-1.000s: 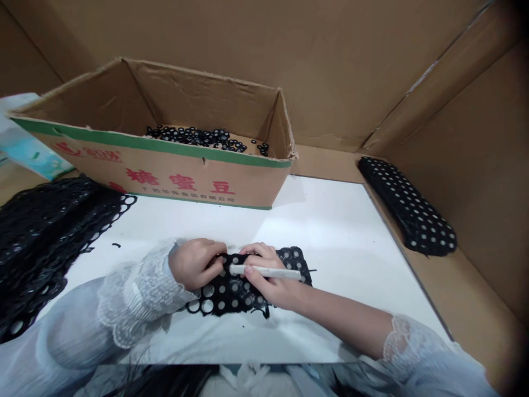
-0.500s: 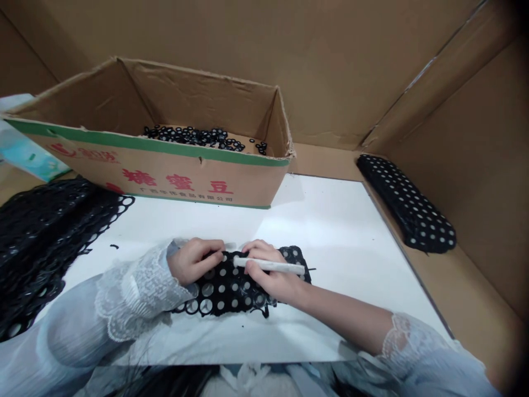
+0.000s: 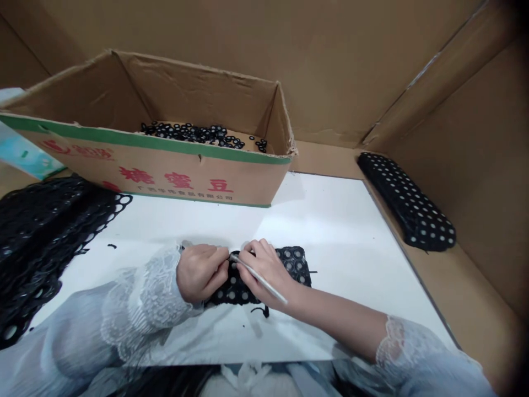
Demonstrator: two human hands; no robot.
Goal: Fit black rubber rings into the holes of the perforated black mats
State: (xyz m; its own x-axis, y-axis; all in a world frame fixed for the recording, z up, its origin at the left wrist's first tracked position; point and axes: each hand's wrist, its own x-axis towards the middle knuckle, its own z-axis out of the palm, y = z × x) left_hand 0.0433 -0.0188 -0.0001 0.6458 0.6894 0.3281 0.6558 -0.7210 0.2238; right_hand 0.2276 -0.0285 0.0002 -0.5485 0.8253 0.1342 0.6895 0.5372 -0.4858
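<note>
A black rubber sheet with pale round spots lies flat on the white board in front of me. My left hand is closed at the sheet's far left part, its fingertips pinched at the edge; exactly what lies between them is partly hidden. A slim white pen-like tool rests in my right hand, its tip pointing left beside my left fingertips. My right hand lies over the middle of the sheet, covering part of it. Ring shapes show on the sheet's right end.
A cardboard box holding many small black rings stands behind. Black perforated sheets are heaped at left. A spotted black stack lies at right. Black scraps lie on the white board. Cardboard walls surround the place.
My left hand has moved right and its fingers have closed in more. The white tool has swung from nearly level to a slant. Less of the sheet's left part shows.
</note>
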